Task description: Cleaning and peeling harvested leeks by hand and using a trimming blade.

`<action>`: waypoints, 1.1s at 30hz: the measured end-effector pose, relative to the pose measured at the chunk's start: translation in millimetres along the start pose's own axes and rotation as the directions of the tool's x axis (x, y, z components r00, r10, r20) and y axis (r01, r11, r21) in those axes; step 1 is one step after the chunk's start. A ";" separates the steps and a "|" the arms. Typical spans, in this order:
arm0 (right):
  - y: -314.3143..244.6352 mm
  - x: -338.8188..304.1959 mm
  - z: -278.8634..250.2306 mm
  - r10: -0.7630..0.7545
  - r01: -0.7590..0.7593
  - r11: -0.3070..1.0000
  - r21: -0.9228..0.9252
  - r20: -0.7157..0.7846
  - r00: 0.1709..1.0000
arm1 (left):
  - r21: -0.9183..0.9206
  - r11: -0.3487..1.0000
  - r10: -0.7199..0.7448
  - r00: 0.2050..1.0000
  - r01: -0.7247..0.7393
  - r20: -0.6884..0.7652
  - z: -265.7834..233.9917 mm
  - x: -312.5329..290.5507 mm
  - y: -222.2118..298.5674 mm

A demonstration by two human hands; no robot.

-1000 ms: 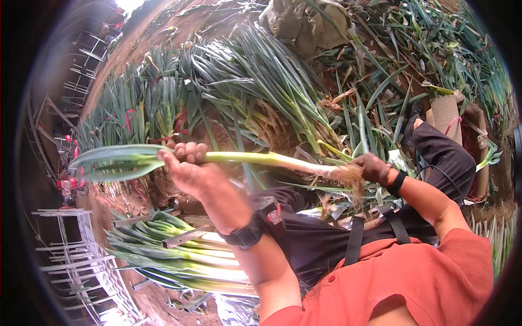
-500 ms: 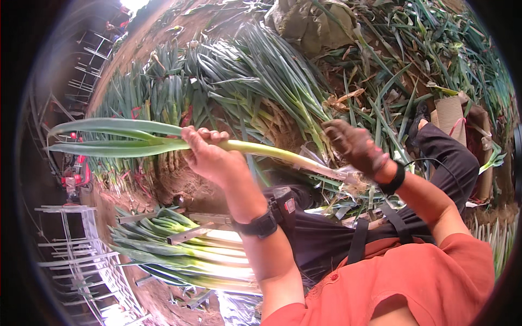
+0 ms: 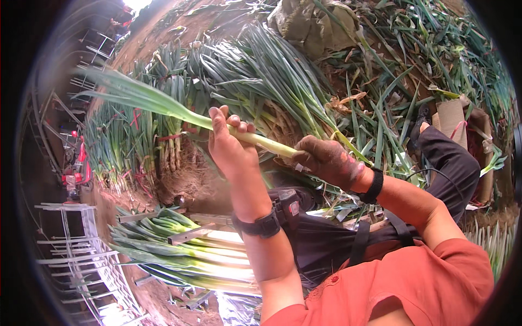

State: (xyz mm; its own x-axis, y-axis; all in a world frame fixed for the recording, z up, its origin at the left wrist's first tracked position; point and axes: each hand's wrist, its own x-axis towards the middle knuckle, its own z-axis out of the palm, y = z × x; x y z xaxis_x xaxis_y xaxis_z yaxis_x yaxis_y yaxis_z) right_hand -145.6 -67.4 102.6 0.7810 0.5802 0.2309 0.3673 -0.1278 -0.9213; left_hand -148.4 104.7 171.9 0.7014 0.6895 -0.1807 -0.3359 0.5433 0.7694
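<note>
A long green onion (image 3: 269,145) slants across in front of me, its leaves fanned out to the upper left. My left hand (image 3: 232,142), bare, is closed around the middle of the stalk with the thumb pointing up. Farther down the pale end, my right hand (image 3: 330,164), in a dirty brown glove, grips the stalk; its fingers hide the root end. Below my left forearm lies a stack of trimmed green onions (image 3: 201,252), pale ends toward me, beside a metal bar (image 3: 190,233).
Untrimmed onion bundles (image 3: 261,70) with roots lie ahead, some tied with red strips. Loose leaves (image 3: 380,125) cover the ground on the right, near a cardboard piece (image 3: 450,122). A greenish sack (image 3: 312,27) sits at the back. White metal racks (image 3: 81,244) stand at left.
My right hand has moved left and closed on the stalk's lower end. The onion now tilts, leaves higher and blurred, and my left hand has shifted slightly right.
</note>
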 end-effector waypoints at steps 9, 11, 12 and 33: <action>-3.5 15.0 -8.4 0.613 -0.689 0.671 0.273 0.318 0.723 | -0.155 0.988 0.059 0.926 -0.001 0.373 2.9 -11.5 3.8; -3.3 15.8 -8.5 0.619 -0.719 0.655 0.232 0.380 0.687 | -0.145 0.989 0.066 0.917 -0.009 0.392 0.1 -13.0 6.8; 1.5 12.5 -5.8 0.544 -0.649 0.675 0.349 0.358 0.759 | -0.136 0.990 0.084 0.926 -0.036 0.369 0.1 -14.1 7.5; -2.8 -4.3 -21.8 0.613 -0.474 0.249 0.844 0.241 0.752 | -0.271 0.963 0.157 0.841 -0.013 0.518 -8.7 -9.9 20.3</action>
State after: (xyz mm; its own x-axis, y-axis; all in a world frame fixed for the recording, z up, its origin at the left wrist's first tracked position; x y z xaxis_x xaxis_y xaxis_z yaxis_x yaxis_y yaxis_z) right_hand -139.0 -87.1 111.0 0.6909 0.5521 -0.4668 -0.7052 0.3723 -0.6034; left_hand -167.6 113.1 184.0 0.8627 0.4168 0.2863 -0.5025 0.6438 0.5770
